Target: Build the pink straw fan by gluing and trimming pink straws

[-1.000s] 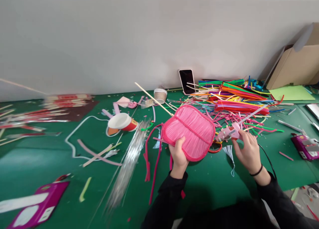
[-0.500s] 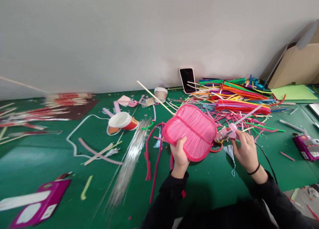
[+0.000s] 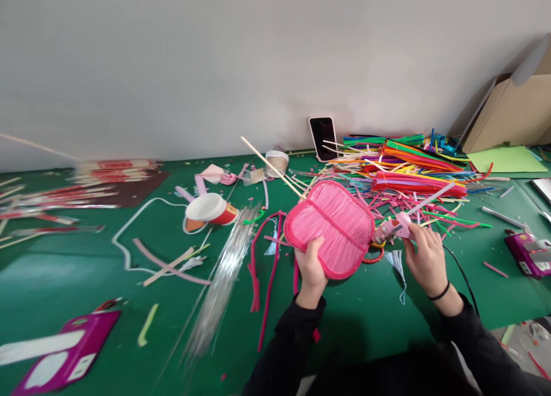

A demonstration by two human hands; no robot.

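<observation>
Pink with a deeper-pink rim, the hand fan was above the green table, its pale stick pointing up and left. The left hand pinched its lower edge, thumb in front, other fingers hidden. The right hand curled its fingers round a pink glue gun beside the fan.

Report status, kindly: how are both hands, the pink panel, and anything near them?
Left hand holding pink panel. Right hand gripping glue gun, front near panel's edge, contact unclear. Blue tassel on table between hands.
</observation>
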